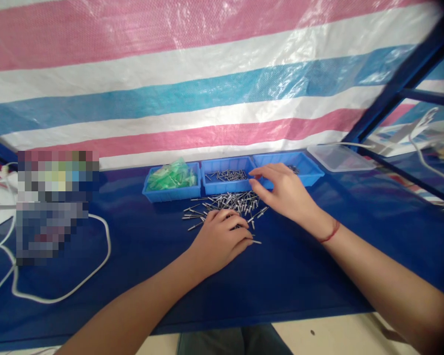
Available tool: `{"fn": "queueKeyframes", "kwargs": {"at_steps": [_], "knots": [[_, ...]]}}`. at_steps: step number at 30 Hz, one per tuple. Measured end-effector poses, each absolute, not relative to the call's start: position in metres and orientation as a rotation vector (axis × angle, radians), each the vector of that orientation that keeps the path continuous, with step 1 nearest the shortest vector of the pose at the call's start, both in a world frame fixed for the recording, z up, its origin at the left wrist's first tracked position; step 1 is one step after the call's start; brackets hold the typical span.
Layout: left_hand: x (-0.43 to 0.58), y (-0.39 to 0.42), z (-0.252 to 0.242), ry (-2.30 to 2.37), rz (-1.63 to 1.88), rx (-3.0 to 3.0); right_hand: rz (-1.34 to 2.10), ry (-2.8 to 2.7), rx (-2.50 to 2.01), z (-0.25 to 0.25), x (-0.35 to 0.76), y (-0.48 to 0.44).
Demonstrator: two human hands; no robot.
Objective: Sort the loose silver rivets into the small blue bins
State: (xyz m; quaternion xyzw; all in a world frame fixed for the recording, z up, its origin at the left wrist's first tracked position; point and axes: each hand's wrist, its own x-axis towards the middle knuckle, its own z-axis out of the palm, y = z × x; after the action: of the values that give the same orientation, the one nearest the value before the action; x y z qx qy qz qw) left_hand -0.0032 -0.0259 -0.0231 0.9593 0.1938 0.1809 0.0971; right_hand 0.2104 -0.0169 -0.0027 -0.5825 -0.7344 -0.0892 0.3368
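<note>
Nearest us, our left hand (222, 236) rests knuckles-up on the blue bench (299, 266), fingers curled over the near edge of a pile of pins (229, 204); we cannot tell whether it grips any. 1 pin (256, 241) lies just off its fingertips, long axis running left to right. The pile's pins point every way. Our right hand (284, 192), a red cord (330, 234) at the wrist, reaches farther, fingers loosely spread and half open, holding nothing we can see, fingertips at the seam between the middle tray (227, 180) and right tray (299, 165). The middle tray holds more pins, mostly lying crosswise. The left tray (172, 185) holds green pieces. A white cable (96, 266) loops at left.
</note>
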Motion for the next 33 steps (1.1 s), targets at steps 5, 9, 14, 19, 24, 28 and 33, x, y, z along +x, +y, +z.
{"fn": "queueKeyframes", "kwargs": {"at_steps": [5,9,14,19,24,28,33], "knots": [[-0.001,-0.024,-0.020,0.655,0.657,2.791,-0.160,-2.110,-1.339,0.011,0.200,-0.031],[-0.006,-0.016,-0.014,0.879,0.794,2.579,-0.013,-2.115,-1.270,0.010,0.198,-0.039],[-0.014,-0.009,-0.015,1.046,0.905,2.271,0.324,-1.918,-1.198,0.000,0.180,-0.047],[-0.015,-0.009,-0.013,1.011,0.938,2.152,0.574,-1.729,-1.198,-0.011,0.160,-0.049],[-0.012,-0.012,-0.013,0.964,0.960,2.060,0.806,-1.601,-1.224,-0.022,0.159,-0.046],[-0.010,-0.013,-0.016,0.991,1.040,1.802,0.965,-1.564,-1.213,-0.022,0.160,-0.046],[-0.010,-0.012,-0.016,0.999,1.043,1.626,0.919,-1.673,-1.277,-0.016,0.159,-0.050]]}}
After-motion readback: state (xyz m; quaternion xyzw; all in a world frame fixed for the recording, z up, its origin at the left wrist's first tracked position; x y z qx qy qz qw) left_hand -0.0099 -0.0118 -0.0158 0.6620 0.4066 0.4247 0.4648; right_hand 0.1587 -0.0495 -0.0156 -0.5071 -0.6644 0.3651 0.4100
